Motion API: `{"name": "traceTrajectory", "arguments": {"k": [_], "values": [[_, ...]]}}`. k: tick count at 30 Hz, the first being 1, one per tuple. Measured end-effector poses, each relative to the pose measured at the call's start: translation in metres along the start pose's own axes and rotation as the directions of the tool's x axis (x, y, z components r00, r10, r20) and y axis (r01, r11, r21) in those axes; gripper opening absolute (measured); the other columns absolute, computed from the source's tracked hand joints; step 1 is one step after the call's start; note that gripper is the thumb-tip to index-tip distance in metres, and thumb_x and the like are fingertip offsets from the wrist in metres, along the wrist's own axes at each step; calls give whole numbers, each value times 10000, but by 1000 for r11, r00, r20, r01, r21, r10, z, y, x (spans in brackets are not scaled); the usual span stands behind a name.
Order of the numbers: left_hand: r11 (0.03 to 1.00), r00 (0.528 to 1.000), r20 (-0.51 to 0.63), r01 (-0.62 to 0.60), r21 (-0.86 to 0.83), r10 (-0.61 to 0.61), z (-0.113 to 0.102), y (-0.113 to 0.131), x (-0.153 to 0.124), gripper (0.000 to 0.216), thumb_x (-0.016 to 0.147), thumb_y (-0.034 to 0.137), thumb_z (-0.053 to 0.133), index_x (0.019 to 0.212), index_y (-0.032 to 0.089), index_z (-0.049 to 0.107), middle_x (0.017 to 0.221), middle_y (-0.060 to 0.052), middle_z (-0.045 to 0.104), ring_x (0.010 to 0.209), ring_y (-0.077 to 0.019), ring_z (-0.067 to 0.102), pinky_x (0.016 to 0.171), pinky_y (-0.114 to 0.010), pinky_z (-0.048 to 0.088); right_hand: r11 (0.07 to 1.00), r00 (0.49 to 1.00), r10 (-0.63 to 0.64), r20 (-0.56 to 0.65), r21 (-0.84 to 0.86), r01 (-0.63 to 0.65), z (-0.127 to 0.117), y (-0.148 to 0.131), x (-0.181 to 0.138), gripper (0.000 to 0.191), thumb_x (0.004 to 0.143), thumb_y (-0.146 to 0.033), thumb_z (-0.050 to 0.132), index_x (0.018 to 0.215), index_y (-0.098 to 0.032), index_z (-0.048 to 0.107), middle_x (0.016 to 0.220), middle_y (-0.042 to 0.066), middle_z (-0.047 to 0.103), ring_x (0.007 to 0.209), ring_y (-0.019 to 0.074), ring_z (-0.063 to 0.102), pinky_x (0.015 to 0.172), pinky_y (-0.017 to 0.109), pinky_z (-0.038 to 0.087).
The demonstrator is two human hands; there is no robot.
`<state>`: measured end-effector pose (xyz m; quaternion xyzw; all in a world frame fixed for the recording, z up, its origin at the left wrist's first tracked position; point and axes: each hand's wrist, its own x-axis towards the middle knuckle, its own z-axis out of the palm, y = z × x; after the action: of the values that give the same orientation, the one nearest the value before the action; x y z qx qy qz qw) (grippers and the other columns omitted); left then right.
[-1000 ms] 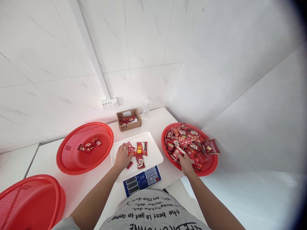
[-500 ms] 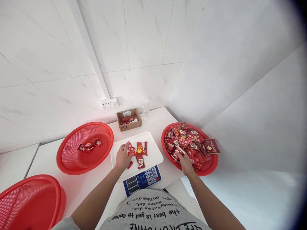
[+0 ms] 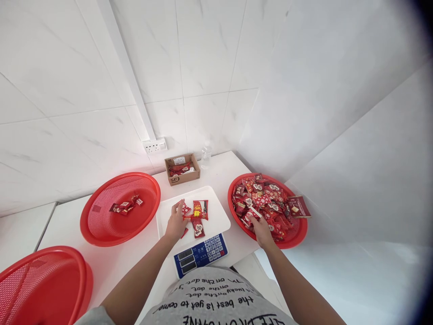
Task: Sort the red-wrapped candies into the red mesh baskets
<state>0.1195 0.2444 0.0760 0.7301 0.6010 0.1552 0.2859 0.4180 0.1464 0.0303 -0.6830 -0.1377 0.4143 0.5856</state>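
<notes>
My left hand [image 3: 175, 222] is over the white weighing tray [image 3: 216, 224] of a scale, with thumb and fingers apart around a red packet with white dots [image 3: 186, 209]. Beside it on the tray lie a red and yellow packet [image 3: 200, 209] and a dark red packet with a cream label [image 3: 198, 228]. At the near edge of the right red basket [image 3: 302, 236], my right hand [image 3: 262, 231] pinches a red dotted snack packet [image 3: 248, 220]. Many small red packets fill that basket. The fingertips of my right hand are partly hidden among them.
Left of the scale stands a red basket [image 3: 88, 224] with a few small packets; another red basket [image 3: 81, 289] is nearer. A cardboard box [image 3: 183, 178] of packets and a clear bottle [image 3: 206, 158] stand by the wall. The scale's blue keypad panel [image 3: 202, 256] faces me.
My left hand has shifted slightly to the right over the tray, covering more of the packets under it. My right hand stays at the basket.
</notes>
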Motion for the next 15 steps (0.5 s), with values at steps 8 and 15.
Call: {"name": "traceTrajectory", "arguments": {"k": [8,15], "values": [[956,976,-48,-195,220,210,1,-8,8,418,852,232,424,1269,221,452,1294,-109,436,1175,-248,438,971,-392,379,1000,1000,12,6,15,-12,1,0,-1,401,589,-335,687,952,-229,554,835,-28,634,699,153,611,570,265,553],[917,977,12,-204,342,213,-6,-20,15,358,867,210,363,1136,260,595,1290,-70,467,1191,-246,416,978,-394,377,1000,1000,10,-13,10,-9,0,-1,-1,407,574,-330,688,949,-234,561,828,-31,638,705,158,617,550,257,537]]}}
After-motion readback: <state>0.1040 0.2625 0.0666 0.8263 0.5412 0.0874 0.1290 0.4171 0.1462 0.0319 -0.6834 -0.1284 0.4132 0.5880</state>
